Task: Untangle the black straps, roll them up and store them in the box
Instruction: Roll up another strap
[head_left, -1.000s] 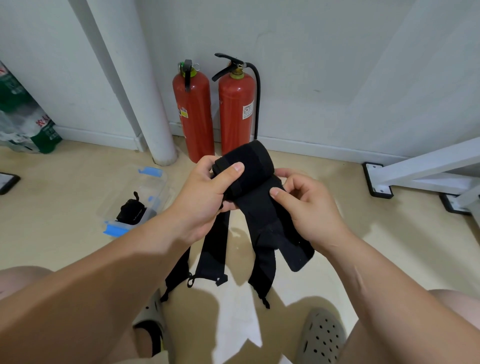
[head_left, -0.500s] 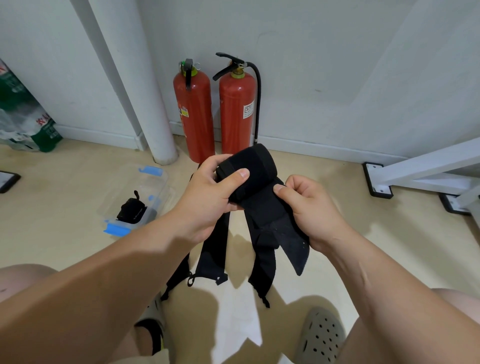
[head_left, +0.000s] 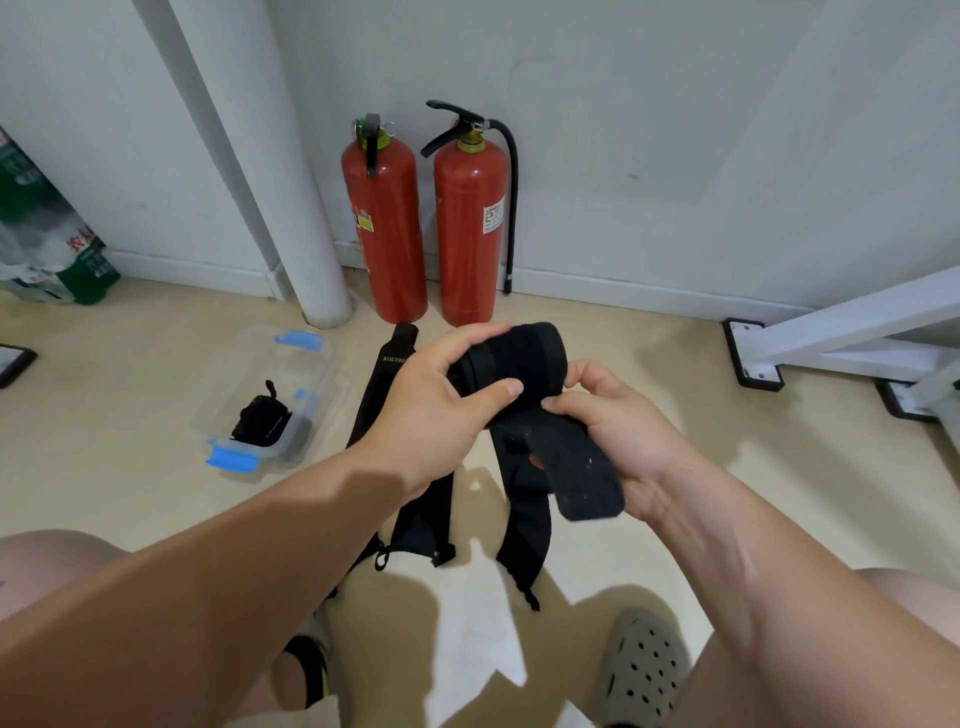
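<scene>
My left hand (head_left: 434, 410) grips a thick roll of black strap (head_left: 524, 356), thumb across its front. My right hand (head_left: 618, 431) pinches the strap's loose tail (head_left: 576, 483) just under the roll; the tail's flat end lies over my right palm. More black straps (head_left: 421, 519) lie on the floor below my hands, one stretching toward the wall. A clear plastic box with blue clips (head_left: 270, 400) stands open on the floor to the left, with a rolled black strap (head_left: 262, 421) inside.
Two red fire extinguishers (head_left: 384, 223) stand against the wall beside a white pipe (head_left: 291, 208). A white frame with black feet (head_left: 753, 353) sits at the right. Green-labelled packs (head_left: 47, 244) lean at the far left. My sandalled feet (head_left: 644, 670) are at the bottom.
The head camera has tilted down, so my hands sit lower in view. The roll has grown slightly and the loose tail is shorter, its end now resting on my right palm.
</scene>
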